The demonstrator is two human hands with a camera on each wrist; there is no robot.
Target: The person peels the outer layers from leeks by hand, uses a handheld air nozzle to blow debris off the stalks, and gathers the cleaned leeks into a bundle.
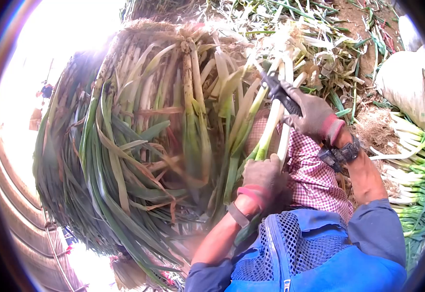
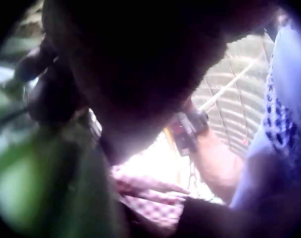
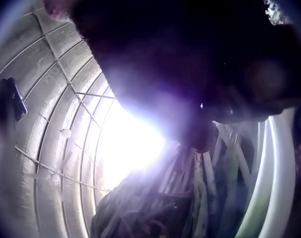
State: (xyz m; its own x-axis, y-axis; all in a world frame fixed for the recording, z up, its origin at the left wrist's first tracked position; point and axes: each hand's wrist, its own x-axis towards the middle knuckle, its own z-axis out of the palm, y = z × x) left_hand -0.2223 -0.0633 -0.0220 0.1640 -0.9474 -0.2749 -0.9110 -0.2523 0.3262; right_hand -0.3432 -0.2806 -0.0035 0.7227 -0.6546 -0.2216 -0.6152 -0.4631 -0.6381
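My gloved left hand grips a few long green onions low on their stalks, where white turns to green. Their white root ends point up and away from me. Above it, my gloved right hand holds a black-handled tool with a slim tip, close over the white stalks; its exact kind I cannot tell. The right wrist view shows pale stalks below that dark, shadowed hand. Blurred green leaves fill the lower left of the left wrist view.
A large heap of untrimmed green onions stands at my left. Cleaned onions lie stacked at the right, below a white sack. Peeled scraps litter the ground ahead. Checked cloth covers my lap.
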